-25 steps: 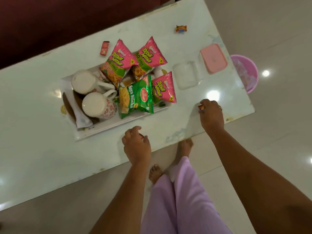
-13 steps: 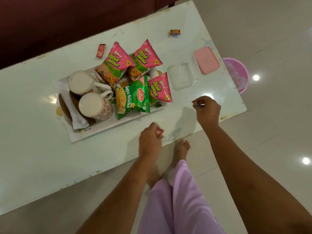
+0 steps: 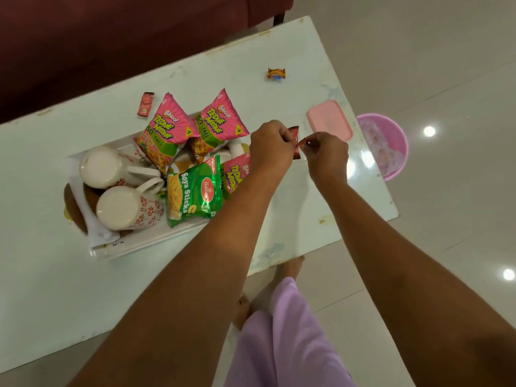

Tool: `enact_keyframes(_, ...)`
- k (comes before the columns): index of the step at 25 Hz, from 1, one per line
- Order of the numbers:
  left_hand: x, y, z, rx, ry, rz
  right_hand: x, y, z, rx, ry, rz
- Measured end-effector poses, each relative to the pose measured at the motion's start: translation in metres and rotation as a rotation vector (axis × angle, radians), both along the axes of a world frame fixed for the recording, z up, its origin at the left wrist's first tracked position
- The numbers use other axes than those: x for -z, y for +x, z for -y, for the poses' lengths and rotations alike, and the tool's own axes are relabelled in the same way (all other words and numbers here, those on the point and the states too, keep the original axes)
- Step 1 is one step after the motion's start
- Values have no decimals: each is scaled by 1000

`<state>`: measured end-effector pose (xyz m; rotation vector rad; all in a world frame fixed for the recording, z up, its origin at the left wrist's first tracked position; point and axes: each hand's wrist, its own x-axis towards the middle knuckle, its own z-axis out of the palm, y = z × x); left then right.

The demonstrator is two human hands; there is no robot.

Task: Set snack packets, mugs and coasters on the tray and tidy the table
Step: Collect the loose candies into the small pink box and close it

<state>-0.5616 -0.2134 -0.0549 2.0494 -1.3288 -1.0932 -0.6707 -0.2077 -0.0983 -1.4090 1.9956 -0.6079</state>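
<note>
A white tray (image 3: 156, 241) on the white table (image 3: 42, 275) carries two upturned floral mugs (image 3: 106, 167) (image 3: 122, 208). It also holds pink Tedhe Medhe packets (image 3: 164, 129) (image 3: 220, 121), a green Soya Sticks packet (image 3: 195, 191) and brown coasters (image 3: 72, 208) under a white napkin (image 3: 97, 233). A third pink packet (image 3: 234, 174) is partly behind my left forearm. My left hand (image 3: 269, 146) and my right hand (image 3: 326, 155) meet above the table, right of the tray. The left pinches a dark red wrapper (image 3: 295, 135); the right pinches a small red scrap (image 3: 302, 142).
A red wrapper (image 3: 145, 104) lies behind the tray and an orange candy wrapper (image 3: 276, 73) lies near the far edge. A pink lid (image 3: 329, 124) sits at the table's right end. A pink bin (image 3: 382, 146) stands on the floor beyond it. A dark red sofa (image 3: 111, 37) borders the far side.
Both hands rose from the table's near edge with small wrappers and came together right of the tray. My view shifted closer.
</note>
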Motion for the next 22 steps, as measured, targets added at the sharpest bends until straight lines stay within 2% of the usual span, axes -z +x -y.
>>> enact_keyframes(3, 17, -14, 14, 6, 68, 46, 5, -6, 8, -79, -26, -44)
enact_keyframes(6, 28, -24, 28, -12, 48, 122, 8, -8, 18, -134, -21, -90)
enact_keyframes(10, 29, -22, 41, -1, 53, 226, 6, -4, 26, -220, -55, -248)
enact_keyframes(15, 14, 7, 64, -129, -66, 221, 12, 10, 88, -210, -90, -214)
enact_keyframes(22, 2, 38, 96, -198, -139, 263, 32, 47, 154, -617, 134, -417)
